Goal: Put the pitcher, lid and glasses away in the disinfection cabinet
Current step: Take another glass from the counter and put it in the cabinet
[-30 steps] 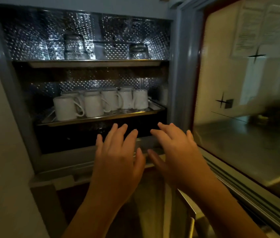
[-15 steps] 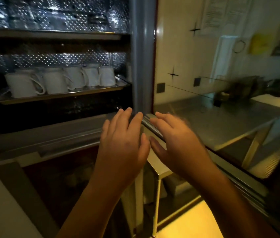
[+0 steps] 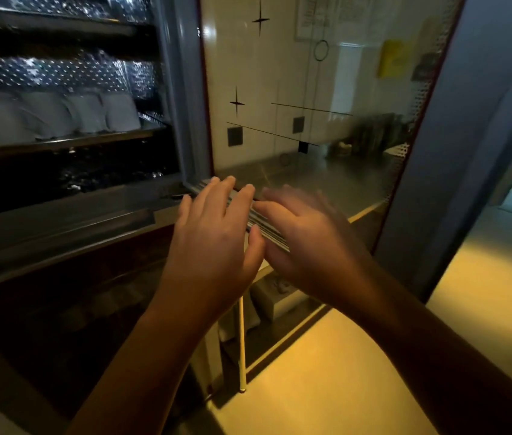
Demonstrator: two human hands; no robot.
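Hands: two, left hand (image 3: 213, 243) and right hand (image 3: 308, 246).
White mugs (image 3: 50, 116): four were countable, blurred, above-left of the hands.
Shelves (image 3: 69, 141): two were seen.
Glass door (image 3: 311, 89): one.

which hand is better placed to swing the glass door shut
Right, probably: the right hand is further along the glass door, nearer its free side; the left hand sits by the hinge. Both are empty.

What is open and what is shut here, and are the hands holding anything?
Grey metal disinfection cabinet: open, inside showing.
Glass cabinet door with star marks: standing open, to the right.
White ceramic mugs: lined up on a metal shelf, blurred.
Left hand: open, fingers straight, holding nothing.
Right hand: open, blurred, holding nothing.
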